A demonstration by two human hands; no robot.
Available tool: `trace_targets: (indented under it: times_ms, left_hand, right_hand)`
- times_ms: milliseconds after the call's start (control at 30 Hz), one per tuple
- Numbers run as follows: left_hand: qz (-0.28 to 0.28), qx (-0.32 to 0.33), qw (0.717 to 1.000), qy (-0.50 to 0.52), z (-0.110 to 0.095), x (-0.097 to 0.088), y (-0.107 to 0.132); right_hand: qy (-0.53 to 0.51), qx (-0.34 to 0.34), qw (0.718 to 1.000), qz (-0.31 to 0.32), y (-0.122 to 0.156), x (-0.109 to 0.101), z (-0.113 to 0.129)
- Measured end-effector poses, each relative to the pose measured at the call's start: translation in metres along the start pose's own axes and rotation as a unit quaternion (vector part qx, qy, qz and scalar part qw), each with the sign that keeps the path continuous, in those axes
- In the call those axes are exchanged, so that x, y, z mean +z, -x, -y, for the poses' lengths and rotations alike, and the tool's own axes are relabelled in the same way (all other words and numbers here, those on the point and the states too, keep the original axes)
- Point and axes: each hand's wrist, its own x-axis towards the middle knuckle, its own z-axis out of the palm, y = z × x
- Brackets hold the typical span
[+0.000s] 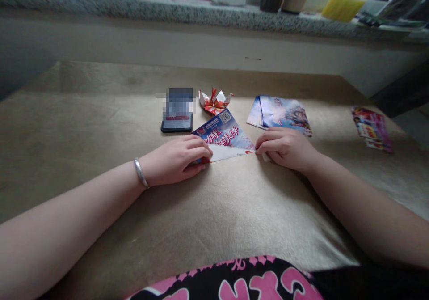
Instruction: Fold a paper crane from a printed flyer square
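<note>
A printed paper sheet (224, 133) with a blue and pink design and a QR code lies on the table in front of me. Its near edge is folded over, showing a white strip. My left hand (182, 159), with a silver bangle at the wrist, has its fingers closed on the left end of that strip. At the right corner of the sheet, my right hand (286, 149) pinches the pointed tip. Just beyond the sheet sits a red and white folded paper shape (215, 101) with upturned points. To its left lies a phone (177, 112).
Two or more blue printed sheets (284, 112) lie stacked behind my right hand. Farther right is a pink and purple printed leaflet (371, 129). Beyond the gold-brown table (214, 210) runs a speckled stone sill (187, 11) holding a yellow block (342, 8) and dark containers.
</note>
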Motion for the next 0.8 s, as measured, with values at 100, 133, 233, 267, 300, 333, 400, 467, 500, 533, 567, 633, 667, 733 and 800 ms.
trace_targets:
  times_ms: [100, 133, 233, 267, 300, 333, 400, 467, 500, 533, 567, 633, 667, 733, 800]
  left_hand:
    - [-0.004, 0.006, 0.999, -0.043, -0.003, 0.001, 0.0]
    - [-0.006, 0.008, 0.999, -0.054, -0.003, 0.001, 0.0]
    - [-0.012, 0.015, 0.997, -0.072, -0.004, 0.002, 0.0]
    - [-0.014, 0.018, 0.997, -0.076, -0.005, 0.002, -0.001]
    - [-0.015, 0.023, 0.997, -0.079, -0.005, 0.002, -0.001]
    - [-0.016, 0.027, 0.996, -0.08, -0.005, 0.002, -0.001]
    - [-0.016, 0.031, 0.996, -0.077, -0.005, 0.003, -0.002]
    - [-0.019, 0.031, 0.997, -0.065, -0.005, 0.004, -0.003]
    - [-0.021, 0.03, 0.998, -0.056, -0.004, 0.005, -0.003]
    - [-0.023, 0.03, 0.998, -0.046, -0.004, 0.005, -0.004]
    - [-0.023, 0.03, 0.999, -0.038, -0.004, 0.005, -0.004]
    - [-0.022, 0.03, 0.999, -0.032, -0.003, 0.005, -0.005]
    - [-0.022, 0.031, 0.999, -0.035, -0.003, 0.005, -0.005]
    - [-0.027, 0.037, 0.997, -0.055, -0.002, 0.005, -0.006]
    - [-0.03, 0.038, 0.995, -0.085, -0.002, 0.004, -0.006]
  right_hand:
    - [0.047, -0.013, 0.999, 0.007, -0.001, -0.003, 0.002]
    - [0.054, -0.012, 0.998, 0.007, -0.001, -0.003, 0.002]
    - [0.055, 0.01, 0.998, -0.016, -0.001, -0.001, 0.003]
    - [0.049, 0.022, 0.998, -0.032, -0.001, 0.0, 0.004]
    - [0.04, 0.034, 0.997, -0.05, -0.001, 0.001, 0.004]
    - [0.029, 0.046, 0.996, -0.068, -0.001, 0.002, 0.005]
    - [0.011, 0.057, 0.994, -0.097, -0.002, 0.004, 0.007]
    - [0.0, 0.057, 0.993, -0.105, -0.004, 0.005, 0.01]
    - [-0.002, 0.056, 0.993, -0.104, -0.005, 0.006, 0.012]
    - [-0.005, 0.055, 0.993, -0.104, -0.006, 0.006, 0.013]
    - [-0.006, 0.056, 0.993, -0.105, -0.006, 0.006, 0.015]
    - [-0.005, 0.059, 0.992, -0.109, -0.007, 0.006, 0.017]
    - [-0.002, 0.059, 0.992, -0.109, -0.007, 0.006, 0.017]
    - [0.005, 0.056, 0.993, -0.102, -0.008, 0.005, 0.017]
    - [0.014, 0.055, 0.994, -0.092, -0.008, 0.005, 0.017]
